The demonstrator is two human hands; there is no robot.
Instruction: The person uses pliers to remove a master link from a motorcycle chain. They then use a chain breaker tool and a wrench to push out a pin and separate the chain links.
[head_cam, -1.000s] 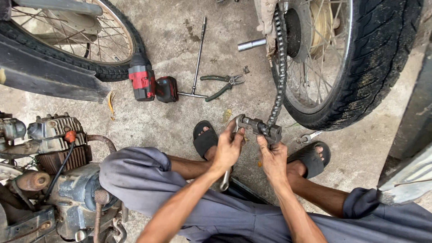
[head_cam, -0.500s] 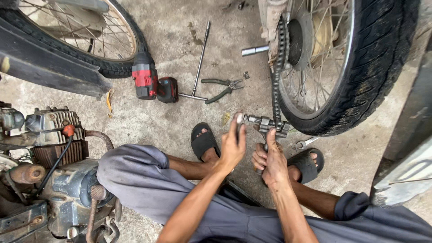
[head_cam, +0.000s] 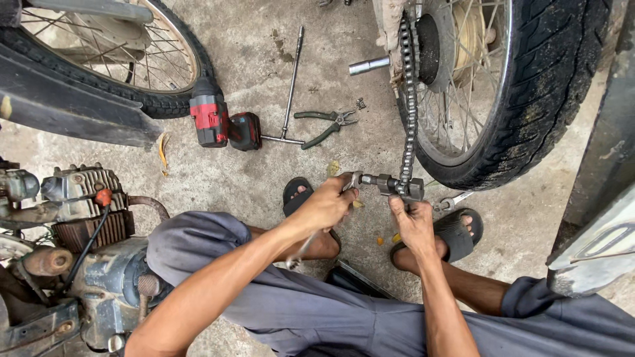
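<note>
Steel chain tool (head_cam: 395, 186) lies crosswise on hanging chain (head_cam: 409, 99); right hand (head_cam: 415, 223) pinches it underneath, left hand (head_cam: 325, 206) prob. grips wrench handle.

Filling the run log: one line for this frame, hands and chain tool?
left hand: grips chain tool handle end | right hand: steadies tool body at drive chain | chain: hangs from rear wheel | floor: pliers, impact driver

both my forearms reach forward between my bent knees; my left hand (head_cam: 325, 205) is curled in a closed grip, my right hand (head_cam: 413, 225) pinches with fingertips up.
</note>
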